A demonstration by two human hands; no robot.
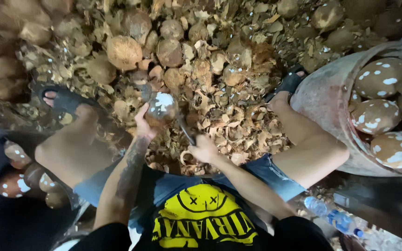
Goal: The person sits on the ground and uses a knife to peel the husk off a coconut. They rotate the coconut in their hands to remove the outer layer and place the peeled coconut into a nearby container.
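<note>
My left hand (143,124) grips a brown coconut (161,110) with a white scraped patch, holding it up in front of my knees. My right hand (204,149) is closed on the handle of a dark blade (185,130) whose tip points up toward the coconut. Below both hands lies a thick litter of brown shell chips (219,121). I am seated with knees apart, my feet in dark sandals at left (61,100) and right (288,83).
Unpeeled brown coconuts (124,51) are heaped at the top. A large round tub (324,100) at right holds peeled, white-spotted coconuts (378,116). More peeled ones (17,183) lie at lower left. A plastic water bottle (333,217) lies at lower right.
</note>
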